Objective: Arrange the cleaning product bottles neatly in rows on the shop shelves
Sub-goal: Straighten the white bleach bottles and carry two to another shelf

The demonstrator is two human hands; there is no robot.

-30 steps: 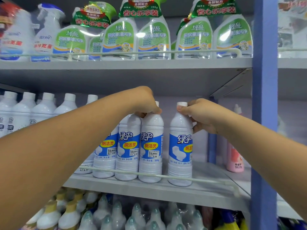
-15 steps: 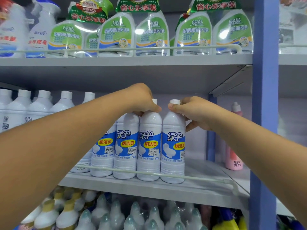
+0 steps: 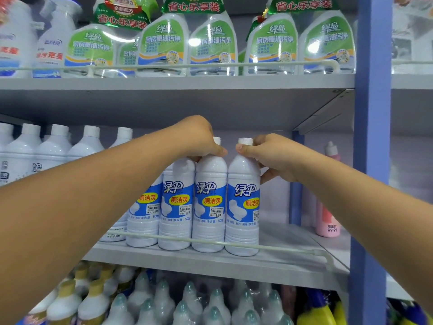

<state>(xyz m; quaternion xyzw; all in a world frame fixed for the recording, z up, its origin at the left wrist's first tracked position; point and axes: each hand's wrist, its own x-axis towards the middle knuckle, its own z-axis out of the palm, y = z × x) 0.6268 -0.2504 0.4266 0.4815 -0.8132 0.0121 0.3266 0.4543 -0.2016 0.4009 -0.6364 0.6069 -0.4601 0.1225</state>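
Note:
Several white bottles with blue labels stand in a row at the front of the middle shelf [image 3: 281, 261]. My right hand [image 3: 269, 156] grips the neck of the rightmost bottle [image 3: 242, 207], which stands upright against its neighbour. My left hand [image 3: 199, 139] grips the top of the second bottle from the right [image 3: 209, 207]; its fingers hide the cap of the bottle beside it. A thin white rail [image 3: 281, 248] runs in front of the bottles.
More white bottles [image 3: 54, 148] fill the shelf's left part. To the right of the row the shelf is bare up to a blue post [image 3: 372, 160]. A pink bottle [image 3: 328, 219] stands beyond it. Green-labelled spray bottles [image 3: 210, 43] line the shelf above; capped bottles [image 3: 187, 306] crowd below.
My right hand slid the rightmost bottle to the left until it closed the gap with the row. My left hand stayed on its bottle.

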